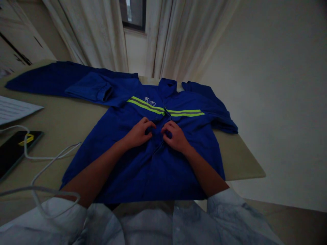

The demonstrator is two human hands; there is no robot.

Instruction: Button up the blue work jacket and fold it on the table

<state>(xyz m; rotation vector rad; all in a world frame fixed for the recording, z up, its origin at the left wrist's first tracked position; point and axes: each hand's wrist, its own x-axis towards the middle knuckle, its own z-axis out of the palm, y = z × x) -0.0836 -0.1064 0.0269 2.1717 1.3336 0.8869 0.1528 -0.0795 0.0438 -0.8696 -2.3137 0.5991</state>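
Note:
A blue work jacket (122, 170) lies spread front up on the table, with a yellow-green and grey reflective stripe (187, 113) across the chest and a small white logo on one side. Both hands are at its front opening, just below the stripe. My left hand (140, 133) has its fingers and thumb curled on the jacket front beside the placket. Close by on the other side, my right hand (175, 136) is closed with bent fingers at the placket edge. Whatever small fastening lies at the fingertips is too dark to make out.
Another dark blue garment (46, 78) lies along the table's back left. On the left are a paper sheet (15, 109), a dark phone-like device (17, 149) and a loose white cable (46, 158). The beige table (245, 160) ends near a wall; curtains (97, 34) hang behind.

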